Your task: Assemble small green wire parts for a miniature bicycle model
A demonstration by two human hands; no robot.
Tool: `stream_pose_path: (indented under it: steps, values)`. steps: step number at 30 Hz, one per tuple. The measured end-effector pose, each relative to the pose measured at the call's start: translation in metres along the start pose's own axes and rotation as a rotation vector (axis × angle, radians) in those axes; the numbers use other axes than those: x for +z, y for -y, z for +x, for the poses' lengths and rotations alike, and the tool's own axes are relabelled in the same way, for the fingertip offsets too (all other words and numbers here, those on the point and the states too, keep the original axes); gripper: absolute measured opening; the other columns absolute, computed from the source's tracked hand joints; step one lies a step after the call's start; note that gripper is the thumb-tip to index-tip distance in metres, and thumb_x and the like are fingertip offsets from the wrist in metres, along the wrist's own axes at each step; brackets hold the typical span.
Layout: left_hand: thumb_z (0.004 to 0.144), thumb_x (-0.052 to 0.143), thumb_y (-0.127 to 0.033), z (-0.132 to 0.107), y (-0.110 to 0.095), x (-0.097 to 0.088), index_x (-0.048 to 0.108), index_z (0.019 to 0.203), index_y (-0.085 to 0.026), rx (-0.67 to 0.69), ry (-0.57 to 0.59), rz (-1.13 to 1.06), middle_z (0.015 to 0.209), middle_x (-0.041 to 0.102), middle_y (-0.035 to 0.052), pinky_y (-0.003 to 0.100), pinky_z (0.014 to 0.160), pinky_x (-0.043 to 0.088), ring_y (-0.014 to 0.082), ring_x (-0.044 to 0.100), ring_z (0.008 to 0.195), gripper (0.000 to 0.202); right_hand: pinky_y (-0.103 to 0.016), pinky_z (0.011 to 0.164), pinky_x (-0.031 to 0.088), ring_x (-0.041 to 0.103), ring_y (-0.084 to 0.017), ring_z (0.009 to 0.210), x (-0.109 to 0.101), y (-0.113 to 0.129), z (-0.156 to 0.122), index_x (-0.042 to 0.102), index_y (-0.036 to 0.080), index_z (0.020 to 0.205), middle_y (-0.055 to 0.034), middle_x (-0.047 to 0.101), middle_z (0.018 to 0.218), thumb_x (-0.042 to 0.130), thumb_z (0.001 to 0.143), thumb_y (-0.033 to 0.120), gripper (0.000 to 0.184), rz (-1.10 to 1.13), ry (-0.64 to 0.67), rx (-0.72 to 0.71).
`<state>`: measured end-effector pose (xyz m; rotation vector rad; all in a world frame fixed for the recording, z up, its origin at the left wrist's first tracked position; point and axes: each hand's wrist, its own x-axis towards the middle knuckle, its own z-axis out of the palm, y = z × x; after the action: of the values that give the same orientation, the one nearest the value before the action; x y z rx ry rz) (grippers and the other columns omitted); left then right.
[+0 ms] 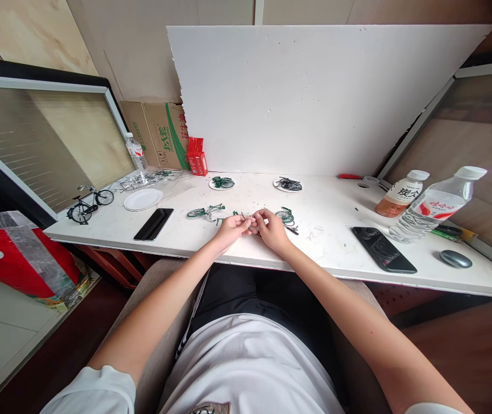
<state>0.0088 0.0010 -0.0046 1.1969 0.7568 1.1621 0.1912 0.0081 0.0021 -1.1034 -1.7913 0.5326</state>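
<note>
Above the front edge of the white table, my left hand [233,229] and my right hand [271,229] meet at the fingertips. Both are closed in a pinch around a small dark green part, mostly covered by the fingers, so its kind cannot be told. Left of my hands lies a green model bicycle piece [205,212] with one wheel attached. Just beyond my right hand is a loose green wheel [285,216], with a thin dark tool or part below it. Farther back, one small white plate [212,186] holds green bicycle parts and another plate [277,185] holds black ones.
A black model bicycle [88,203] stands at the left, beside stacked white plates [143,199] and a phone [153,224]. On the right are another phone [383,249], a drink bottle [402,194], a water bottle [438,204] and a mouse [456,259]. A white board [315,98] rises behind.
</note>
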Motion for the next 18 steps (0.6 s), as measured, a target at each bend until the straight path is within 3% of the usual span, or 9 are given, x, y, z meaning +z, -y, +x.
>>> stream_pose_path:
  steps: [18]
  values:
    - [0.088, 0.088, -0.04, -0.002, -0.0036, 0.0018, 0.078, 0.109, -0.011, -0.007, 0.003, 0.031, 0.105, 0.08, 0.0142, 0.036, 0.091, 0.056, 0.0206, 0.074, 0.095, 0.038, -0.039, 0.082, 0.052, 0.072, -0.026, 0.091, 0.0005, -0.0014, -0.0007, 0.065, 0.023, 0.1, -0.0081, 0.077, 0.1, 0.048, 0.107, 0.053, 0.034, 0.036, 0.011, -0.005]
